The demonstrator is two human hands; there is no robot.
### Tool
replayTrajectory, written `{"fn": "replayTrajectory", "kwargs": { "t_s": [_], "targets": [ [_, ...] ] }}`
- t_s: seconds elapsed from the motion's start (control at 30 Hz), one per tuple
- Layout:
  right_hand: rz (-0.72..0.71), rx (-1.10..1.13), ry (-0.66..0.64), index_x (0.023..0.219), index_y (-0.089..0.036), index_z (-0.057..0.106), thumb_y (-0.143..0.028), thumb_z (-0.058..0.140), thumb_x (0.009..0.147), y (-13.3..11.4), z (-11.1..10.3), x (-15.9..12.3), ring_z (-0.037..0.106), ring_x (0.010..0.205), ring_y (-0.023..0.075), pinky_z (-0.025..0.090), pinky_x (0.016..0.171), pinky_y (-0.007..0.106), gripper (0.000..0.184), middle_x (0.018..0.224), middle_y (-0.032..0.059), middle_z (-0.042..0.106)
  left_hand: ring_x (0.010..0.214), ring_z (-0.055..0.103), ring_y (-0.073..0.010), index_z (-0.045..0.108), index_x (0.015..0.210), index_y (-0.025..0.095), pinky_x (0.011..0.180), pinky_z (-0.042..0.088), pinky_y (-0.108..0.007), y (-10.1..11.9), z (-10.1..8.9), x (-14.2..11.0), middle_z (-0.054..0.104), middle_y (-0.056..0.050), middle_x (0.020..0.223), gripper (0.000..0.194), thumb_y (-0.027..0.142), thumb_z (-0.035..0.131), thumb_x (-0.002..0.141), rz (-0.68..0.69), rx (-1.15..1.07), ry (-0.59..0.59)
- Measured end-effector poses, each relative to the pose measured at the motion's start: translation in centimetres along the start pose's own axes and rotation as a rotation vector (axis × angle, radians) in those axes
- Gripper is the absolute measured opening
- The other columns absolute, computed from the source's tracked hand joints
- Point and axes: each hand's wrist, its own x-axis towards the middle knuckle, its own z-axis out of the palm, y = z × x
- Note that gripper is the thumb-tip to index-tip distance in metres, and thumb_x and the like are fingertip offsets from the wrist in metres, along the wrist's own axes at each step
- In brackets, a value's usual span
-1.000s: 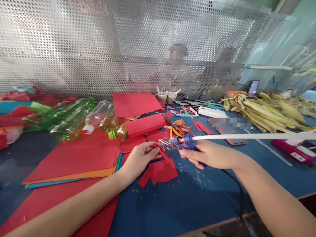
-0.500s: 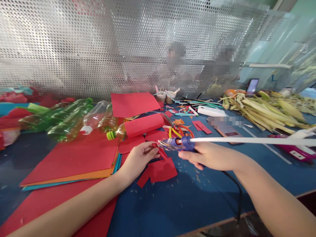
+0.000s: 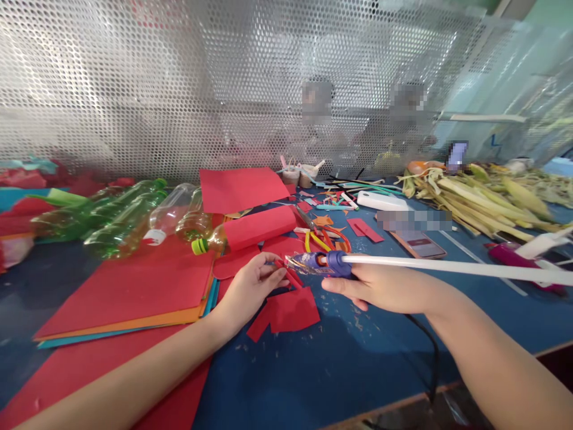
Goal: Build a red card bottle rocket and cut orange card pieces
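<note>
My right hand (image 3: 358, 283) is closed round a blue hot glue gun (image 3: 329, 264), and a long white glue stick (image 3: 425, 267) runs out of its back to the right. The gun's nozzle points left, close to the fingertips of my left hand (image 3: 257, 276). Those fingers pinch a small strip of red paper (image 3: 281, 263), partly hidden by them. Cut red paper pieces (image 3: 295, 309) lie on the table just below. Behind my hands rests a bottle wrapped in red paper (image 3: 259, 228), its yellow-green cap facing left. Orange-handled scissors (image 3: 329, 237) lie just beyond the gun.
Green plastic bottles (image 3: 125, 227) lie at the left, behind a stack of coloured paper (image 3: 129, 292). A phone (image 3: 416, 240), dried husks (image 3: 483, 194) and a magenta power strip (image 3: 519, 263) are on the right. A perforated metal screen (image 3: 156, 89) stands at the back. A black cord (image 3: 432, 358) hangs over the front edge.
The glue gun has tilted slightly, so the back end of its glue stick sits lower. My left hand stays almost in place with the red paper strip.
</note>
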Motion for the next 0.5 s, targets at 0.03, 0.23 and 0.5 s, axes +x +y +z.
{"fn": "replayTrajectory", "kwargs": {
  "t_s": [0.03, 0.23, 0.5],
  "targets": [
    [-0.018, -0.002, 0.011, 0.074, -0.018, 0.055, -0.062, 0.041, 0.089, -0.05, 0.01, 0.06, 0.048, 0.048, 0.0109, 0.037, 0.052, 0.023, 0.048, 0.053, -0.005, 0.047, 0.08, 0.069, -0.0166, 0.052, 0.091, 0.018, 0.085, 0.053, -0.032, -0.02, -0.01, 0.01, 0.068, 0.001, 0.076, 0.025, 0.034, 0.065, 0.076, 0.001, 0.007, -0.006],
    [-0.089, 0.015, 0.04, 0.082, -0.018, 0.057, -0.056, 0.043, 0.091, -0.2, 0.16, 0.24, 0.046, 0.046, 0.0107, 0.035, 0.05, 0.022, 0.041, 0.051, -0.0062, 0.046, 0.083, 0.069, -0.0185, 0.051, 0.092, 0.019, 0.086, 0.053, -0.035, -0.22, -0.07, 0.21, 0.069, -0.001, 0.081, 0.027, 0.036, 0.064, 0.076, 0.009, 0.041, -0.023],
    [-0.083, -0.003, 0.037, 0.084, -0.019, 0.057, -0.058, 0.042, 0.09, -0.16, 0.03, -0.03, 0.048, 0.047, 0.0116, 0.037, 0.053, 0.024, 0.043, 0.053, -0.0058, 0.048, 0.082, 0.07, -0.0184, 0.051, 0.088, 0.02, 0.086, 0.053, -0.035, 0.02, 0.08, 0.07, 0.072, 0.0, 0.078, 0.025, 0.036, 0.066, 0.076, 0.009, 0.04, 0.005]
  ]
}}
